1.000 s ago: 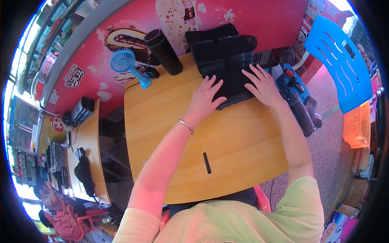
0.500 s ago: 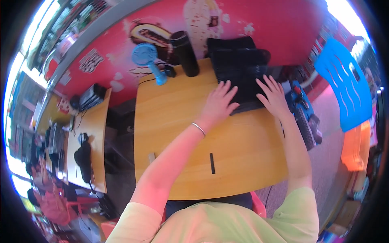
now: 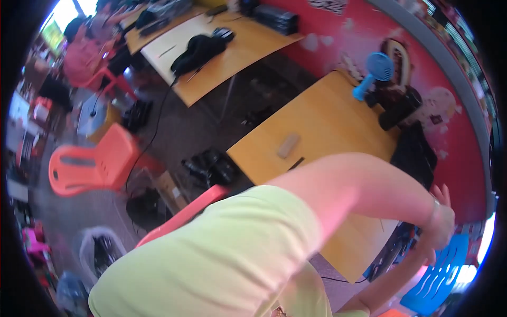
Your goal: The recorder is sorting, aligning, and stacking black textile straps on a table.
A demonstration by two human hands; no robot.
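My left arm stretches across the table (image 3: 317,121) to the far right, where my left hand (image 3: 444,226), below a bracelet, overlaps my right wrist. Its fingers are mostly hidden. From the lower right rises my right forearm; past the left wrist, stretched, parted fingers of what looks like my right hand (image 3: 441,194) show. Neither hand visibly holds an object. Close by, a black folded item (image 3: 415,153) sits on the table against the wall. Beside it are a black bottle (image 3: 400,109) and a blue handheld fan (image 3: 378,67). A small pale block (image 3: 288,146) and a black strip (image 3: 297,162) lie nearer.
A blue chair back (image 3: 441,274) stands just beyond my hands. A salmon plastic chair (image 3: 100,161) and a black bag (image 3: 211,168) are on the floor at left. Another table (image 3: 248,50) bears a black cloth-like item (image 3: 198,54). A seated person (image 3: 84,58) is far left.
The view has swung left and tilted. My hands, earlier spread apart over the black item, are now close together at the far right, the left crossing the right.
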